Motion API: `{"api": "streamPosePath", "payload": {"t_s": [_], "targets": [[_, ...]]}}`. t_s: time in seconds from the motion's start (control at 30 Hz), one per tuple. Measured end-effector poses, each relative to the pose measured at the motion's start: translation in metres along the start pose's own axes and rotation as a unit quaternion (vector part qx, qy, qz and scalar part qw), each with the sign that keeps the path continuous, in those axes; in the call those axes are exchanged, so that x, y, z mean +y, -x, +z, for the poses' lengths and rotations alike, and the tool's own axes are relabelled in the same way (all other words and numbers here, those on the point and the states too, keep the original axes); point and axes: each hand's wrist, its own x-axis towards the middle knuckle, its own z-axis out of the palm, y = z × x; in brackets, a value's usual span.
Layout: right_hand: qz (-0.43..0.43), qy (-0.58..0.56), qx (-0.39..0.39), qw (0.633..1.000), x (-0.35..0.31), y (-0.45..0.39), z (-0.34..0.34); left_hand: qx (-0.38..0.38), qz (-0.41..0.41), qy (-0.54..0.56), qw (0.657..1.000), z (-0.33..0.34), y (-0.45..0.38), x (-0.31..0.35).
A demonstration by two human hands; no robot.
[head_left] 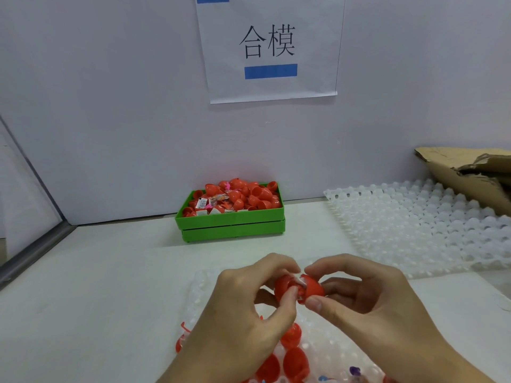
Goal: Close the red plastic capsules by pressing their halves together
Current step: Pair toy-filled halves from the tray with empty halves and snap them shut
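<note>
Capsule: a red plastic capsule (300, 289) held just above the near tray, its two halves close together but not yet joined; a bit of white wrapped filling shows in the gap.
Step in hand: lining up the halves (this looks like the moment just before the squeeze).
Next move: likely tucking the filling inside, then pressing the halves squarely together until they meet all round.
Left hand (254, 308): fingers curled round the left half, thumb and forefinger pinching at the seam.
Right hand (362, 297): fingers curled round the right half, thumb on its near side, fingertips nearly touching those of the other hand.
Near tray (331, 352): clear dimpled plastic under the hands, with several red capsules (293, 360) seated in its cups.
Green bin (232, 225): further back on the white tabletop (96, 286) against the wall, heaped with red capsule halves and small packets.
Spare tray (420, 225): clear, to the right, beside torn cardboard (470, 172).
Wall sign (269, 48): paper reading 合模.
</note>
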Motion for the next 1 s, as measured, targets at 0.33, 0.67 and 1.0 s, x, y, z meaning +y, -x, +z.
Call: {"api": "streamPosePath", "payload": {"t_s": [0.33, 0.67, 1.0], "targets": [[-0.002, 0.021, 0.006, 1.0, -0.0015, -0.0023, -0.0008, -0.014, -0.042, 0.021, 0.999, -0.0003, -0.0006, -0.0033], [0.013, 0.042, 0.009, 0.999, 0.0023, -0.0048, -0.0004, -0.053, -0.045, 0.036, 0.997, -0.0009, 0.0009, -0.0081], [-0.04, 0.035, 0.024, 0.998, 0.0073, -0.0088, -0.0005, -0.026, -0.052, 0.066, 0.996, 0.0024, -0.0006, -0.0075]]}}
